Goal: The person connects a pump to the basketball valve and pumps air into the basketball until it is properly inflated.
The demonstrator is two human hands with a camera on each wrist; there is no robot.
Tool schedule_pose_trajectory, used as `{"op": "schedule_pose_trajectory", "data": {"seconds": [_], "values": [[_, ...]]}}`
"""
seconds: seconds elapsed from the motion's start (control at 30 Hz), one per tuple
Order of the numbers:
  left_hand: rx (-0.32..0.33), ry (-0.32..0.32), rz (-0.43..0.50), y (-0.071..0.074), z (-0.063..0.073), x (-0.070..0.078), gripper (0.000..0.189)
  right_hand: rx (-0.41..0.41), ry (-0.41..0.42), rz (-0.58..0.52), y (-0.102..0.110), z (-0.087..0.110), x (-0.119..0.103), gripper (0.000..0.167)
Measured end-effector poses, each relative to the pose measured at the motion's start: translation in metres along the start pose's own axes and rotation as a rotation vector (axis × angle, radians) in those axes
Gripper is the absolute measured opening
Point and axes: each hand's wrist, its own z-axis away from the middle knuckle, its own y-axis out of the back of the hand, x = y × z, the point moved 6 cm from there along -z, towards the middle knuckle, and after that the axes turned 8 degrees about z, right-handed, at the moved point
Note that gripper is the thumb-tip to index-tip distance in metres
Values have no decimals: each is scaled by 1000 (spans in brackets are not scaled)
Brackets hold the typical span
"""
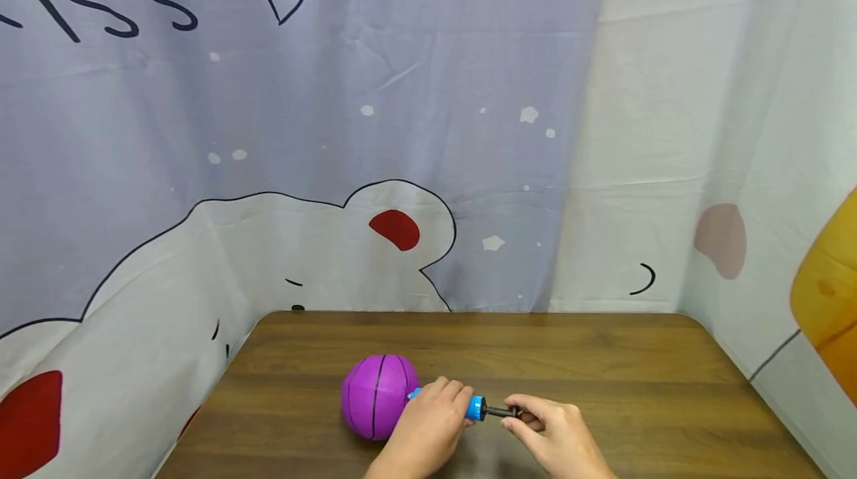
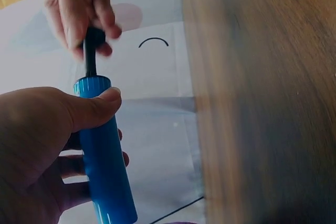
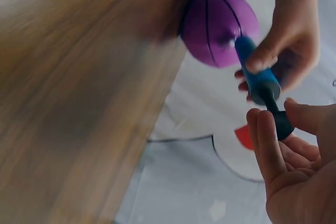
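Observation:
My left hand (image 1: 431, 423) grips the blue barrel of a small hand pump (image 2: 107, 166), thumb across it and fingers wrapped round behind. From the pump's far end a nozzle meets a purple ball with black lines (image 1: 378, 397), which sits on the wooden table to the left and looks dented around that spot in the right wrist view. The black rod (image 1: 498, 411) sticks part way out of the barrel. At its end, my right hand (image 1: 552, 431) holds the black handle (image 3: 282, 124) between thumb and fingers.
The wooden table (image 1: 569, 360) has rounded back corners. Behind it and along both sides hangs a printed curtain (image 1: 469, 92) with bear shapes, stars, a heart and lettering.

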Motion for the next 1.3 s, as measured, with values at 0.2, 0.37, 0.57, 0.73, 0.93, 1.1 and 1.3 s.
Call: {"op": "schedule_pose_trajectory", "data": {"seconds": [0.2, 0.37, 0.57, 0.73, 0.93, 1.1, 1.3], "values": [[34, -9, 22, 3, 1, -1, 35, 41, 79, -21, -12, -5, -6, 16], [110, -62, 34, 5, 4, -3, 36, 50, 93, -37, -3, 5, -1, 18], [114, -56, 61, 3, 7, -9, 36, 97, -23, 20, 23, 24, 12, 23], [105, -38, 79, 4, 8, -14, 35, 138, -84, 56, 42, 37, 23, 28], [123, -51, 70, 5, 9, -13, 36, 151, -39, 92, 47, 42, 25, 30], [83, -10, 21, 5, 10, -13, 35, 125, -22, 89, 36, 31, 19, 24], [61, -11, -35, 4, 7, -7, 38, 139, 171, 72, 9, 13, 4, 25]]}}
